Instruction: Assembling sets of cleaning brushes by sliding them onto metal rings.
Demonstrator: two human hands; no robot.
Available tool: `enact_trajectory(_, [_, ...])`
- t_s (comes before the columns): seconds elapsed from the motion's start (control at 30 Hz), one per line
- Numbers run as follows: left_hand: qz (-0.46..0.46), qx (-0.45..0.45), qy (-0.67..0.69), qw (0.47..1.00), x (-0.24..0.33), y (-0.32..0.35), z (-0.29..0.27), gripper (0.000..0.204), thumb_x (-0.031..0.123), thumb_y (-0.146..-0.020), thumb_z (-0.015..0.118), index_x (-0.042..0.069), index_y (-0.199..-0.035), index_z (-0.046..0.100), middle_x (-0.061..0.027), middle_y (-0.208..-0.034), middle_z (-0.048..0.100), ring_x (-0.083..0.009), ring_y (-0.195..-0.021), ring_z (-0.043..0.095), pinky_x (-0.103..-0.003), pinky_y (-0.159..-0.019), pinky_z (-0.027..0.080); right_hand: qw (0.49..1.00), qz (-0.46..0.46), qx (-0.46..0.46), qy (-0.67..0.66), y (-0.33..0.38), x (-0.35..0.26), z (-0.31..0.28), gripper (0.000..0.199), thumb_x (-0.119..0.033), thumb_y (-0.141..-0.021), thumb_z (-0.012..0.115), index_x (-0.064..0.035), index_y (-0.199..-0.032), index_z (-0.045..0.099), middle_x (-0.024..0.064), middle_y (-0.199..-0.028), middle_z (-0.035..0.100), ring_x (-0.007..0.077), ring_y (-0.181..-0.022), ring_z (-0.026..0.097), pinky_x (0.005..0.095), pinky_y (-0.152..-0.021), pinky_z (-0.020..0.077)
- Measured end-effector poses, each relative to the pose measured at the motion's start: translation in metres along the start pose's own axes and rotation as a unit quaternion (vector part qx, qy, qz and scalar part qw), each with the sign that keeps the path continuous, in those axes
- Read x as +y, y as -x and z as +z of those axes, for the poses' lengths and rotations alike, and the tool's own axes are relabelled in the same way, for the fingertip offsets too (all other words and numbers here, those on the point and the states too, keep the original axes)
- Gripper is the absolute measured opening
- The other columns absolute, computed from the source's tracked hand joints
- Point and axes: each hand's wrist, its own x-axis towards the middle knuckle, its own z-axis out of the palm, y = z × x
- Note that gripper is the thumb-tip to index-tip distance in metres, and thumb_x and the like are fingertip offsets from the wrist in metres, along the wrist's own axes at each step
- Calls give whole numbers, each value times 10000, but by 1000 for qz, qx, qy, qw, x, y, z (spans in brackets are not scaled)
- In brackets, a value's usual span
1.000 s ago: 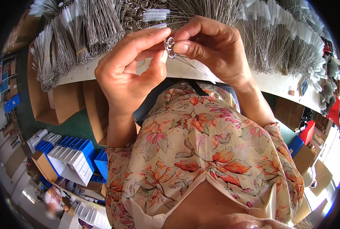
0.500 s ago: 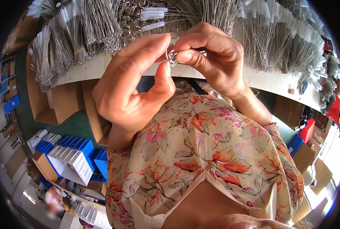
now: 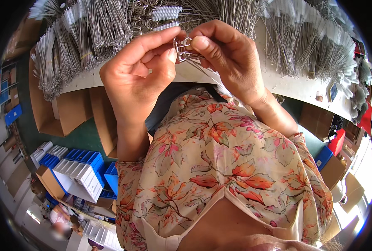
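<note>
My left hand [image 3: 140,69] pinches a shiny metal ring [image 3: 176,45] between thumb and index finger, above the table's near edge. Facing it, my right hand [image 3: 233,58] is closed on a few thin wire-handled brushes, whose looped wire ends [image 3: 186,49] stick out past the thumb. The loops meet the ring between my fingertips; whether they are all threaded on it I cannot tell. Thin wire stems [image 3: 205,71] slant down to the right below my right hand. Behind my hands lie loose metal rings [image 3: 143,19] and small white-bristled brushes [image 3: 166,13].
Thick bundles of wire brushes [image 3: 106,25] cover the far left of the white table [image 3: 90,81], with more bundles [image 3: 294,42] at the right. Open cardboard boxes [image 3: 71,111] stand below on the left, near blue and white crates [image 3: 79,175]. Another person [image 3: 59,217] is at the lower left.
Both hands have shifted slightly up, and the left has turned, its fingers curling in. The ring and loops show more clearly, and wire stems now show beneath my right hand.
</note>
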Motion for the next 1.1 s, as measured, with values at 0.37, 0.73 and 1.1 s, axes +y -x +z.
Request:
enact_trajectory(0.37, [9,-12,-51,999,-1,0,-1,267,-105,-784,579,-97,-1051,581,-143,-980,620,-132,-834,615,-240,-761,522,997,63,-25,-41,-3,-1,0,172,-139,-886,571,28,-914,595,48,-774,632,78,-736,587,229,-677,492])
enact_trajectory(0.73, [-6,-13,-1,1000,-5,1,-2,260,-86,-805,561,-105,-1064,570,-144,-963,629,-123,-835,604,-197,-681,494,997,-11,58,-44,3,3,7,188,-186,-883,581,0,-900,605,12,-741,614,57,-652,545,203,-570,450])
enact_trajectory(1.1, [119,-4,-94,988,-13,0,1,289,-137,-763,573,-95,-1049,580,-179,-1027,603,-196,-906,620,-269,-788,537,997,56,-11,-43,0,4,0,198,-168,-861,613,16,-935,616,31,-776,627,59,-718,558,211,-653,470])
